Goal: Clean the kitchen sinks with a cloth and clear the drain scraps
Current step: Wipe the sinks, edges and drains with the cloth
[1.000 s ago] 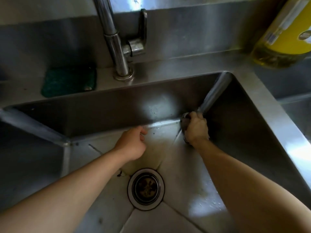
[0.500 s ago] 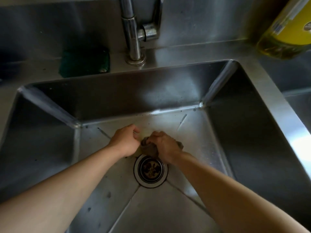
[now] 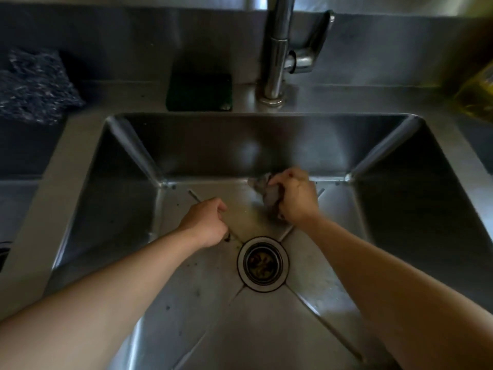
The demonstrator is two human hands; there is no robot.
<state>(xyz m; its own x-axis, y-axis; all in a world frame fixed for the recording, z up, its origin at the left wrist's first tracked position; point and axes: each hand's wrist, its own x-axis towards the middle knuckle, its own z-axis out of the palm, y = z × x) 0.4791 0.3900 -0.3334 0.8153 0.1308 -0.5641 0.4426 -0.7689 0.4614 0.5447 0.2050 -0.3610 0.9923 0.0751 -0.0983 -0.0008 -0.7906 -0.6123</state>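
1. The right hand (image 3: 294, 194) is gripping a bunched cloth (image 3: 266, 192), pressing it on the sink (image 3: 400, 209) floor beyond the drain (image 3: 262, 264).
2. The left hand (image 3: 205, 222), fingers curled, is resting left of the drain; any contents cannot be made out.

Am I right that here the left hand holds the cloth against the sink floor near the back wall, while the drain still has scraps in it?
Not quite: the head view shows the right hand holding the cloth against the sink floor near the back wall. The left hand is curled beside it with no cloth. The drain does still have scraps in it.
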